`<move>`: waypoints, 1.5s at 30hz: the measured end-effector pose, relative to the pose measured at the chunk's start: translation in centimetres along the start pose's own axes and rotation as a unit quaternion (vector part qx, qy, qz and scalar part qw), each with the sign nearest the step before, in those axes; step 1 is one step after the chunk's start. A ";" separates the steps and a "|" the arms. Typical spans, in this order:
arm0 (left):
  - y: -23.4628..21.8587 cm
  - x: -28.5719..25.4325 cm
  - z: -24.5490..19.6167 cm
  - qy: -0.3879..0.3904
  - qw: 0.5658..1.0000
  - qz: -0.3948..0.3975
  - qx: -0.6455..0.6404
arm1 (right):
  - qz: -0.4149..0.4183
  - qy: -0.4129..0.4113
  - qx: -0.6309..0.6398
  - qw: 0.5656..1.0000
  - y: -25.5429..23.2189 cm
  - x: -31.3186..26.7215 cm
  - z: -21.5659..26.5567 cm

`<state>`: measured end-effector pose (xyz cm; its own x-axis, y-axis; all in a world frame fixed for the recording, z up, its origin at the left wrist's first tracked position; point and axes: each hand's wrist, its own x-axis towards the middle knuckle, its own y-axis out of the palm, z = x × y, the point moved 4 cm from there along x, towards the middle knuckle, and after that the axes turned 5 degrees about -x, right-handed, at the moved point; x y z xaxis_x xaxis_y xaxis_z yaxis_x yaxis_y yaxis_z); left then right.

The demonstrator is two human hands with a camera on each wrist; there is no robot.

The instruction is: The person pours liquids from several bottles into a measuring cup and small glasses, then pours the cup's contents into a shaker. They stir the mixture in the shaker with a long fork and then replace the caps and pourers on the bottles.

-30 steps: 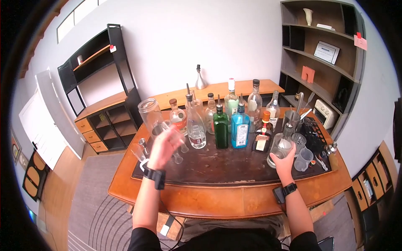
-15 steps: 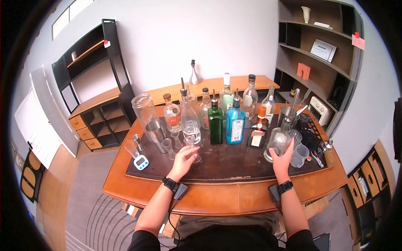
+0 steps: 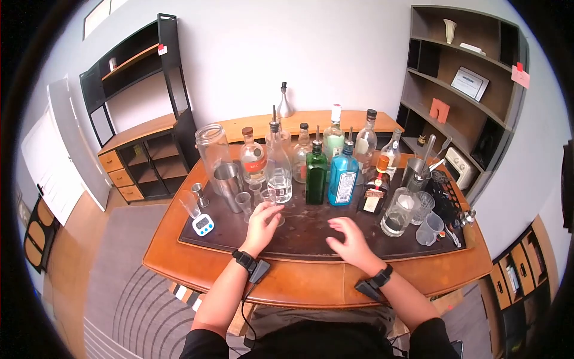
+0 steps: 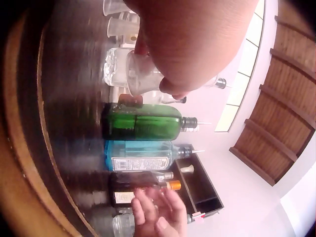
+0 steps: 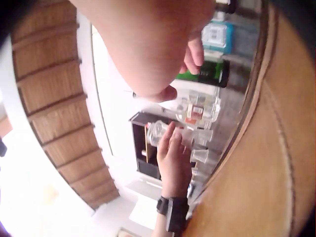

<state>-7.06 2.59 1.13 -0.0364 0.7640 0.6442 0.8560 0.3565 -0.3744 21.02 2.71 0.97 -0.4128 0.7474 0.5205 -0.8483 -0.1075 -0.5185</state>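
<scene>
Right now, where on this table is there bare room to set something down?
One bare patch is the dark mat between left hand and right hand, in front of the green bottle and blue bottle. Another lies between the white timer and left hand. Crowded: the right side, around the clear cup.

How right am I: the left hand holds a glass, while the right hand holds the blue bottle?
One thing is off: the right hand holds nothing. The head view shows it empty, in front of the blue bottle and apart from it. The left hand does hold a glass.
</scene>
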 end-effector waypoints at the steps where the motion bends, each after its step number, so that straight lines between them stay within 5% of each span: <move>1: -0.1 0.1 0.0 0.001 1.000 -0.002 0.000 | 0.028 -0.017 0.001 0.999 1.3 1.0 0.5; 4: -0.1 0.0 0.0 0.006 1.000 -0.013 0.002 | 0.082 -0.003 0.063 0.995 5.5 5.0 0.1; 12: -0.7 0.2 -1.2 0.038 0.998 -0.049 -0.011 | -0.138 0.027 -0.018 0.990 12.2 17.0 -3.2; 18: -1.0 0.2 -2.1 0.026 0.997 -0.061 -0.046 | -0.132 0.056 0.079 0.987 14.9 19.8 -4.9; 22: -1.2 0.2 -2.0 0.039 0.996 -0.070 -0.042 | -0.123 0.092 0.014 0.988 14.2 18.6 -4.2; 28: -1.6 -0.2 -2.5 0.084 0.990 -0.112 -0.027 | -0.063 0.037 0.029 0.997 10.4 11.9 -2.2; 32: -1.9 -0.2 -2.8 0.089 0.987 -0.131 -0.037 | 0.022 0.103 0.083 0.991 4.9 5.4 -1.9; 34: -1.7 -0.2 -2.7 0.101 0.987 -0.123 -0.019 | 0.039 0.118 0.000 0.992 0.3 2.6 0.4; 40: -0.8 -0.2 -3.0 0.083 0.993 -0.064 -0.050 | -0.050 0.156 -0.066 0.984 -9.3 -5.0 1.7; 41: -0.8 -0.3 -2.8 0.082 0.993 -0.063 -0.050 | -0.062 0.212 -0.029 0.975 -10.4 -6.2 1.9; 45: -0.2 -0.3 -2.9 0.062 0.997 0.003 -0.038 | -0.162 0.150 -0.070 0.973 -13.0 -10.5 0.0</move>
<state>-5.70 0.72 2.88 0.0290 0.6927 0.7207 0.8926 0.3066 -0.3306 36.35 -3.81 2.24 0.0016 0.8875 0.4608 -0.8557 0.2396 -0.4586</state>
